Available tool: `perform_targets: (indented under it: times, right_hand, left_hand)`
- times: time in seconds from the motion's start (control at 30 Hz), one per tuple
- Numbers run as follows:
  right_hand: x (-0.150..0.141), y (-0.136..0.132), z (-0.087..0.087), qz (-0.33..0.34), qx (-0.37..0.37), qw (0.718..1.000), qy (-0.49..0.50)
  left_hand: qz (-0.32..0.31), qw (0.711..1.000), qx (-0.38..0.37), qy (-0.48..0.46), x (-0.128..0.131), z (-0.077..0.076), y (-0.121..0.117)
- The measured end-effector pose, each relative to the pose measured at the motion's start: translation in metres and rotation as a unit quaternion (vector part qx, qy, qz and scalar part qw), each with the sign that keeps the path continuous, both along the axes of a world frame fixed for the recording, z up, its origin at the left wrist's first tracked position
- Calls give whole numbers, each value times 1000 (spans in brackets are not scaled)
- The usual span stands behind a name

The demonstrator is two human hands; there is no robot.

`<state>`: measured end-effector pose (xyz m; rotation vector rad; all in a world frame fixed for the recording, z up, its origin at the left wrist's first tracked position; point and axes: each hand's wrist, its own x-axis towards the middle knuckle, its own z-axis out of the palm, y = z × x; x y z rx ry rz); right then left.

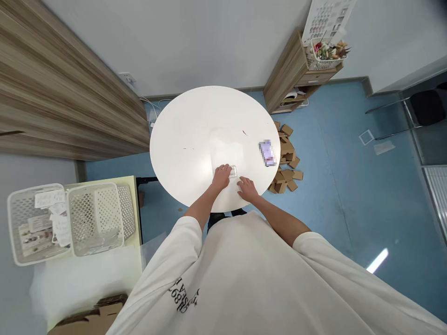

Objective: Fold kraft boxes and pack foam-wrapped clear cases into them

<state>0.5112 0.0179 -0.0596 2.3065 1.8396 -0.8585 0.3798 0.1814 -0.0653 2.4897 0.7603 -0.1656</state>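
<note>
A round white table (195,121) stands in front of me. Near its front edge lies a small clear flat packet or card (233,172). My left hand (222,176) rests on the left part of that packet, fingers curled down onto it. My right hand (247,188) lies on the tabletop just right of and below the packet, fingers bent and pointing toward it; whether it touches the packet I cannot tell. A faint pale sheet (226,149) lies behind the hands. A small blurred purple-and-white object (267,152) sits at the table's right side.
Several small brown cardboard boxes (287,163) are piled on the blue floor right of the table. Two white perforated baskets (70,221) stand on a pale table at left. A wooden cabinet (296,74) with a basket stands at the back right.
</note>
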Motion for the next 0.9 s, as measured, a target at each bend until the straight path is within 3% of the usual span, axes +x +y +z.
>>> perform_targets:
  times: [0.37,0.57,0.73,0.9]
  right_hand:
    - [2,-4,-7,28,50,998,-36]
    - [-1,-1,-5,15,44,998,-41]
    - [10,16,7,-2,32,999,-5]
    - [35,51,18,-19,35,999,37]
  left_hand:
    - [5,1000,19,21,-1,-3,-4]
    - [10,1000,-16,22,-2,1,-2]
    - [55,997,-48,5,-14,7,4]
    - [105,991,-82,12,-26,15,14]
